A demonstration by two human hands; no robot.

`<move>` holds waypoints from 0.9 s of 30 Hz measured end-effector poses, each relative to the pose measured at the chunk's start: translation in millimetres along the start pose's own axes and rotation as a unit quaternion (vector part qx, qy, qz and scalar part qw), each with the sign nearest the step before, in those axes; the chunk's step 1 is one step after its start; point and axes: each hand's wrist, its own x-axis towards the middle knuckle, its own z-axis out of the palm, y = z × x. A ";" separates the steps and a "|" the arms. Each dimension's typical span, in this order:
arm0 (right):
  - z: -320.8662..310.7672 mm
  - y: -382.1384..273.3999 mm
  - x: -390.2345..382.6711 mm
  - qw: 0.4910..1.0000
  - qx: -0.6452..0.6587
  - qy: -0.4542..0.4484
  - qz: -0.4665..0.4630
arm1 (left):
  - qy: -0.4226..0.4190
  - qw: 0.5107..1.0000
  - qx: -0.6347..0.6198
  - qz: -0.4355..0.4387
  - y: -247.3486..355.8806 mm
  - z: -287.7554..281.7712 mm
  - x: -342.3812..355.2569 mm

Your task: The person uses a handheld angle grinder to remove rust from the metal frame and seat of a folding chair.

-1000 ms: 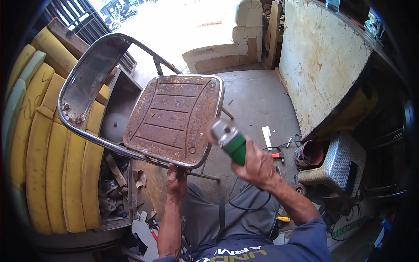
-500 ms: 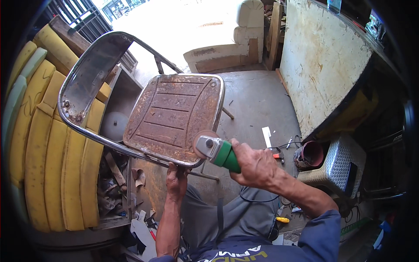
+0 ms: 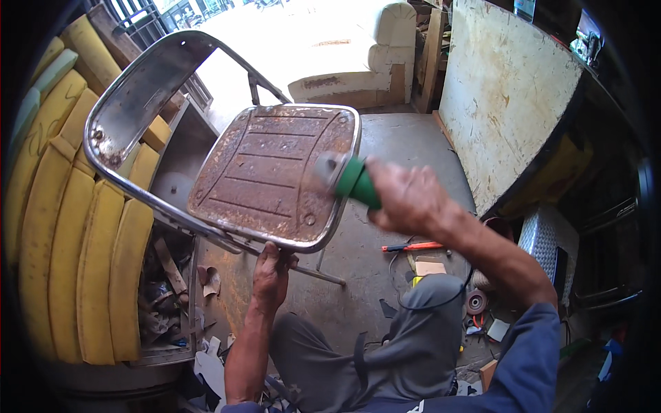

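A metal folding chair with a rusty brown seat [image 3: 265, 168] and a chrome frame [image 3: 148, 206] stands tilted before me. My left hand [image 3: 271, 275] is closed on the near edge of its seat, with the thumb uppermost. In my right hand [image 3: 410, 196] is a green angle grinder [image 3: 357, 184], gripped around its body. The grinder's blurred head lies over the right side of the seat; whether its disc touches the metal I cannot tell. The curved backrest [image 3: 148, 103] rises at the left, its inner face stained with rust.
Yellow foam pads [image 3: 89, 255] stand stacked at the left beside a cabinet with scraps. A worn white armchair [image 3: 358, 62] is at the back, a scuffed pale panel [image 3: 506, 96] to the right. A red-and-black cutter [image 3: 413, 246], a cable and a grinding wheel [image 3: 475, 301] lie near my knee.
The grinder has moved up the right side of the seat, away from its near corner. My right knee has risen. My left hand keeps its hold on the seat edge.
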 end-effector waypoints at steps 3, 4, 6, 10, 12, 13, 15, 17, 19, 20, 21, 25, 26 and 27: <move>-0.4 9.9 11.1 0.999 0.000 0.009 0.048 | -0.031 0.998 0.051 0.000 1.3 -6.2 6.1; -2.1 2.0 2.3 0.999 0.019 -0.009 0.035 | -0.031 0.998 0.057 -0.003 2.4 -11.1 6.7; -2.6 -22.4 -24.3 0.998 0.052 -0.036 -0.028 | 0.003 0.998 0.069 0.005 10.3 -11.2 -0.8; 20.2 -32.3 -56.4 0.995 0.096 0.022 -0.015 | 0.028 0.997 0.064 0.032 13.0 -19.9 -11.3; 30.0 -15.2 -50.9 0.991 0.113 0.047 0.054 | 0.057 0.996 0.059 0.041 14.5 -25.4 -19.5; 38.2 -13.3 -53.3 0.989 0.117 0.073 0.045 | 0.053 0.997 0.046 0.038 14.0 -29.5 -23.1; 52.2 -21.9 -64.5 0.986 0.127 0.108 0.007 | 0.045 0.998 0.021 0.046 20.2 -35.8 -25.2; 63.6 -36.6 -80.1 0.982 0.135 0.125 -0.044 | 0.082 0.995 0.030 0.041 21.9 -32.2 -30.5; 90.8 -52.7 -94.3 0.971 0.168 0.138 -0.104 | 0.082 0.995 0.036 0.034 27.7 -40.3 -33.2; 88.3 -60.9 -99.5 0.967 0.160 0.165 -0.109 | 0.067 0.997 0.017 0.039 30.7 -43.3 -37.8; 93.1 -56.2 -97.9 0.969 0.169 0.169 -0.064 | 0.090 0.995 0.024 0.037 31.1 -43.3 -41.5; 114.9 -18.1 -75.5 0.947 0.212 0.218 0.102 | 0.142 0.990 0.017 0.018 44.9 -34.5 -59.8; 118.5 -20.9 -76.0 0.947 0.210 0.223 0.101 | 0.148 0.989 0.005 0.023 45.2 -32.1 -64.3; 122.5 -26.8 -77.1 0.944 0.213 0.230 0.099 | 0.153 0.988 -0.002 0.033 49.2 -29.8 -68.9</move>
